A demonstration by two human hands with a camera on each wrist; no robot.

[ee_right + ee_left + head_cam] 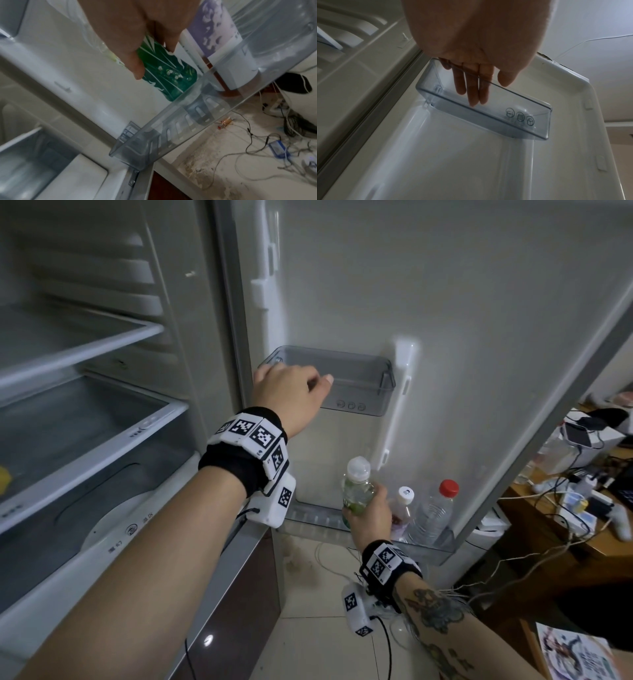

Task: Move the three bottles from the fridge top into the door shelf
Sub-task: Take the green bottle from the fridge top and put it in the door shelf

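The left hand point(287, 390) rests loosely on the rim of the upper door bin point(359, 381), fingers relaxed, holding nothing. The right hand point(371, 517) grips the green bottle point(358, 491), its base low in the lower door shelf point(171, 124), just beside the purple bottle point(402, 513) and the red-capped bottle point(435, 511). Recommended: lower it upright until the base seats, then let go.
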